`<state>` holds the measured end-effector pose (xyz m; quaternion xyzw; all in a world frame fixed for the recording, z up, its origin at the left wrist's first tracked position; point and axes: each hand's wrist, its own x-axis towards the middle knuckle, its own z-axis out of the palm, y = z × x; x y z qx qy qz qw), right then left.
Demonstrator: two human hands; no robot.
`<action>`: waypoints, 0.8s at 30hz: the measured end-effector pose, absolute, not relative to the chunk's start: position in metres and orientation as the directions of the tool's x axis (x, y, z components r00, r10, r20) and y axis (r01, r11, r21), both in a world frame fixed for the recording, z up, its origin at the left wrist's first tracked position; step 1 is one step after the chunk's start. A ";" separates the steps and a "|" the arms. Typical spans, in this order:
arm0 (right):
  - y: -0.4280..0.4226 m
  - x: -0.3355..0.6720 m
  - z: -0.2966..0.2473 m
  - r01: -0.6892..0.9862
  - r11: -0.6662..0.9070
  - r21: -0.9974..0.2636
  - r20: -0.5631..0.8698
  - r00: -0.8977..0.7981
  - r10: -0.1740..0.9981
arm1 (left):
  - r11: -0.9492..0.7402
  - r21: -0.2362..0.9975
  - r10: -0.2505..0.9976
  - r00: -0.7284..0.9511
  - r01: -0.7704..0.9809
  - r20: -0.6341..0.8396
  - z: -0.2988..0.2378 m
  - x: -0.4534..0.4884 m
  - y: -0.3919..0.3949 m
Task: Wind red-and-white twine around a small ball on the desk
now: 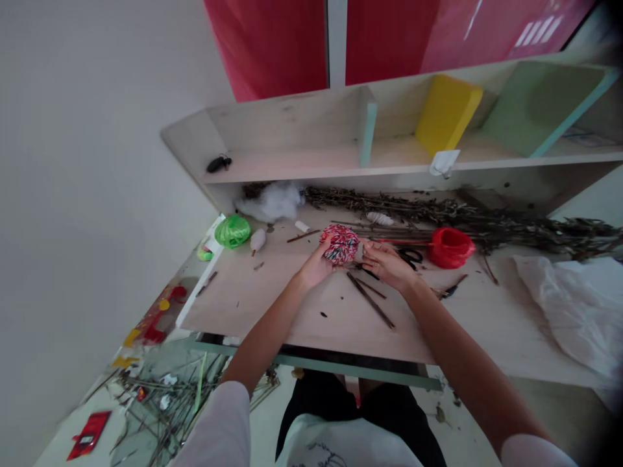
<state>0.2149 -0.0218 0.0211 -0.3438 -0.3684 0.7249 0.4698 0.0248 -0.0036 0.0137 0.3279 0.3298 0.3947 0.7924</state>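
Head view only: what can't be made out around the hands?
Underside of the red-and-white wrapped ball: hidden by the left hand.
What the right hand pinches: too small, its fingers cover it.
Dark item by the right wrist: too small to name.
Twig bundle: cut off by the right edge.
Red packet on the floor: label too small to read.

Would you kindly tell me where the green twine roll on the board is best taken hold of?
I would close a hand around the bulging middle of the green twine roll, coming from above on the near side. It is a rounded, wound bundle with no handle, and it sits at the left edge of the wooden board, so that side seems to leave the most room.
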 end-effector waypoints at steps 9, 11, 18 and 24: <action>-0.021 0.216 0.022 -0.438 -0.303 -0.846 -0.168 -0.320 0.932 | 0.484 0.742 0.854 0.437 -0.464 -0.284 0.023 0.026 -0.007; -0.022 0.216 0.022 -0.442 -0.303 -0.845 -0.169 -0.317 0.933 | 0.495 0.736 0.848 0.443 -0.462 -0.292 0.022 0.026 -0.006; -0.023 0.216 0.024 -0.421 -0.323 -0.848 -0.206 -0.301 0.931 | 0.529 0.704 0.823 0.488 -0.474 -0.291 0.021 0.024 -0.004; -0.023 0.216 0.025 -0.367 -0.270 -0.890 -0.148 -0.329 0.933 | 0.555 0.663 0.807 0.521 -0.503 -0.280 0.019 0.022 -0.002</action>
